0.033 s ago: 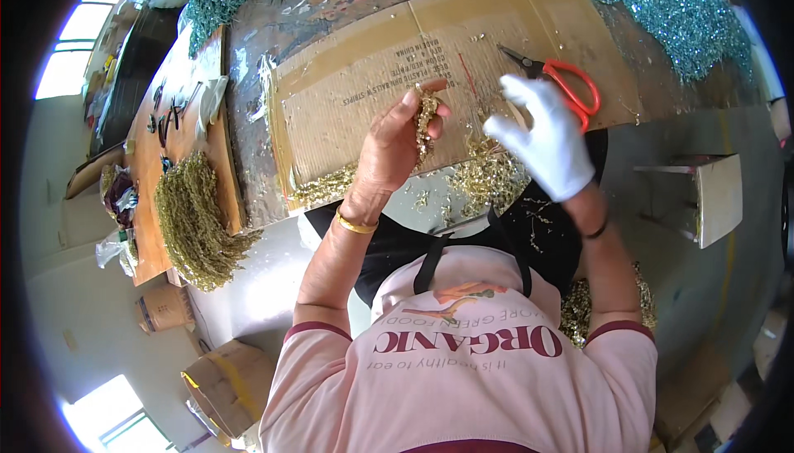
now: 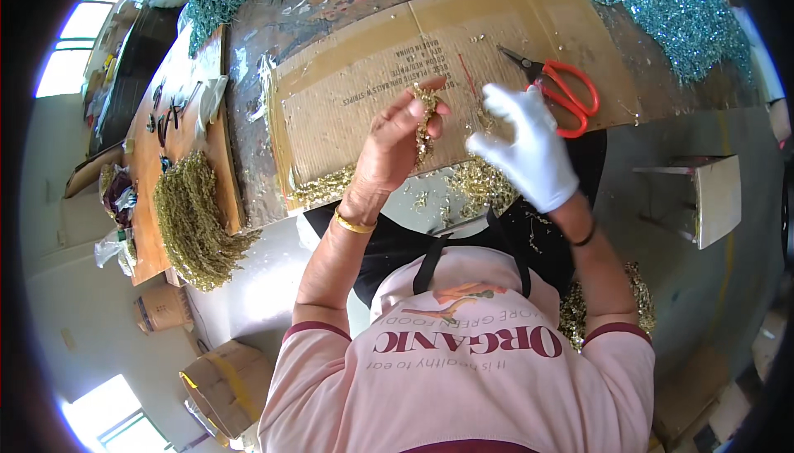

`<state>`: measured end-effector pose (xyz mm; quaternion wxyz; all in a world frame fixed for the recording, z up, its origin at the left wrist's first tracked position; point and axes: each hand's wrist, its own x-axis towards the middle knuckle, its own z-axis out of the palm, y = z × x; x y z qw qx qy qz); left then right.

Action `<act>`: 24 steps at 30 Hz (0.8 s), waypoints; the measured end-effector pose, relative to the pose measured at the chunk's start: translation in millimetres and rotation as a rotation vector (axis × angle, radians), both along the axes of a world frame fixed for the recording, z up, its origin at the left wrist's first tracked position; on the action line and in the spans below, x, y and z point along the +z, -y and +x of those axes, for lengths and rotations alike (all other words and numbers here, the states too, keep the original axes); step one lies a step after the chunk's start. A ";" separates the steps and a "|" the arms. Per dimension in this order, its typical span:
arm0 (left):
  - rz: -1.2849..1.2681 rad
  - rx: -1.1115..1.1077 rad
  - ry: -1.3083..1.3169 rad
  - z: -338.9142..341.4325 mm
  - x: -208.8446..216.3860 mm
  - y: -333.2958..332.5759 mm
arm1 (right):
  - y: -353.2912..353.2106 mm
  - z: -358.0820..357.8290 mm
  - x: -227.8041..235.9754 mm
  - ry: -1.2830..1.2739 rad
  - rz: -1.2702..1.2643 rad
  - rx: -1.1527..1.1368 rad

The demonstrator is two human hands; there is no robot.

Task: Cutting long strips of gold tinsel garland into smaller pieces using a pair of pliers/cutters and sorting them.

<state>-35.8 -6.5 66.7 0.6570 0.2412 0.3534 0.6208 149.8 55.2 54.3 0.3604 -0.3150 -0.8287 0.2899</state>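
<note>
My left hand [image 2: 393, 139] is bare and pinches a short gold tinsel strand [image 2: 425, 126] between thumb and fingers, above the cardboard. To its right, my right hand [image 2: 529, 147] wears a white glove. Its fingers are spread, with nothing seen in them, and the tips are slightly blurred. Beyond that hand a pair of scissors [image 2: 571, 97] with red handles lies on the flattened cardboard sheet [image 2: 331, 131]. Loose gold tinsel [image 2: 480, 187] lies at the near edge, below both hands, and more gold strands [image 2: 327, 187] are beside my left wrist.
A thick gold tinsel bundle [image 2: 194, 230] hangs over the wooden board [image 2: 142, 238] at left, with hand tools [image 2: 169, 118] farther up it. Teal tinsel heaps [image 2: 682, 19] lie at the far right and far left. A small stool [image 2: 715, 197] stands at right.
My right hand has shifted a little left and toward me, closer to my left hand. The left hand stays in nearly the same place, still pinching the strand.
</note>
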 end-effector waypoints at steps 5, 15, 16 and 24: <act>0.074 -0.031 -0.189 -0.8 -4.8 7.3 | 21.7 -39.0 -11.0 -0.183 -0.357 0.285; 0.452 0.083 -0.233 -43.4 48.7 16.8 | 56.7 -65.5 8.1 -0.064 -1.362 0.876; 0.513 0.075 -0.222 -53.7 54.4 15.5 | 63.0 -72.4 -13.7 -0.034 -1.376 0.975; 0.415 -0.116 -0.741 -21.8 71.5 13.3 | 35.1 -83.1 29.3 0.069 -0.074 0.306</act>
